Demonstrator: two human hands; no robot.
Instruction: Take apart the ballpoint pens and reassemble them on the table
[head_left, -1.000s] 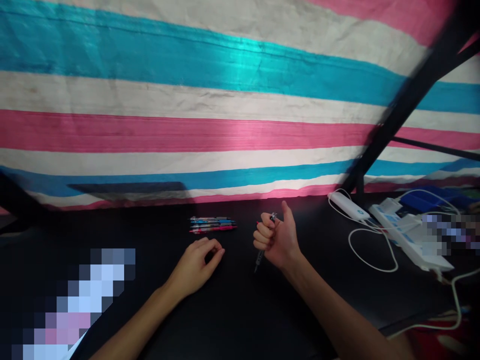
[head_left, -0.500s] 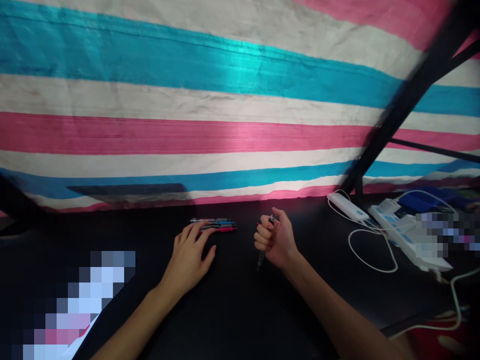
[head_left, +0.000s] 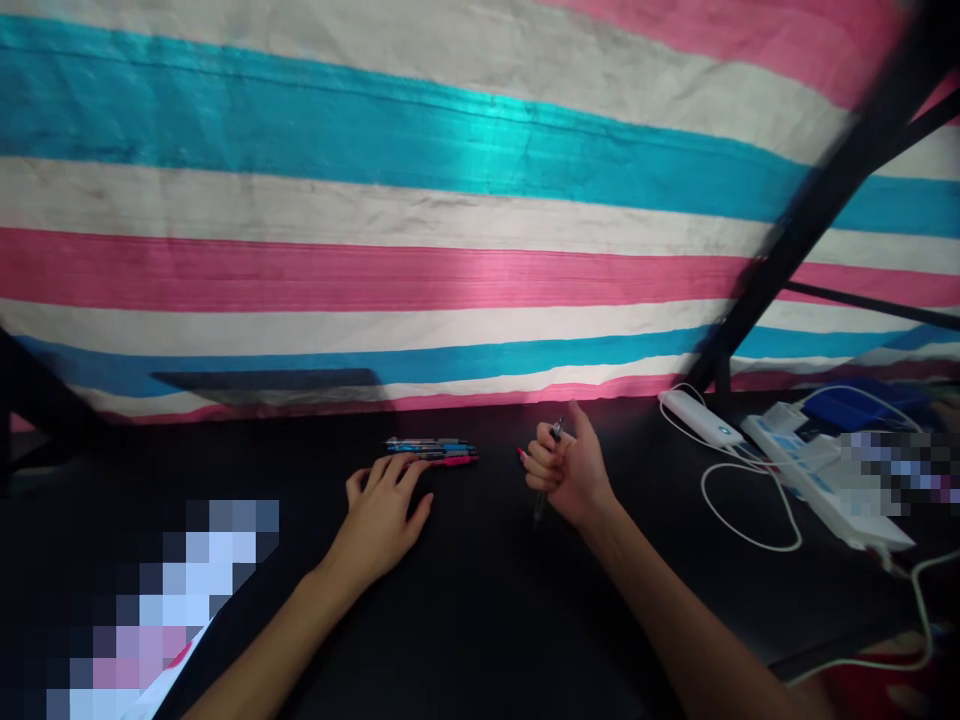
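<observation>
Several pens (head_left: 431, 444) lie side by side on the black table (head_left: 465, 600), the nearest one a red pen (head_left: 457, 461). My left hand (head_left: 382, 510) rests palm down just in front of them, fingers spread and fingertips touching the near side of the row. To the right, my right hand (head_left: 574, 475) is raised above the tabletop with its fingers curled round a dark pen (head_left: 557, 430). That pen points down out of the fist, and my thumb is lifted away from it. A small red tip (head_left: 522, 455) shows at the fingers; what it belongs to is hidden.
A striped sheet (head_left: 375, 275) hangs behind the table. On the right are a white power strip (head_left: 810, 470), a white charger (head_left: 701, 418) and looping white cables. A black metal bar (head_left: 802, 230) slants up there. Blurred-out papers lie at lower left.
My right hand has shifted slightly right and its thumb has lifted off the pen. The left fingers have drawn back a little toward me, showing more of the pens.
</observation>
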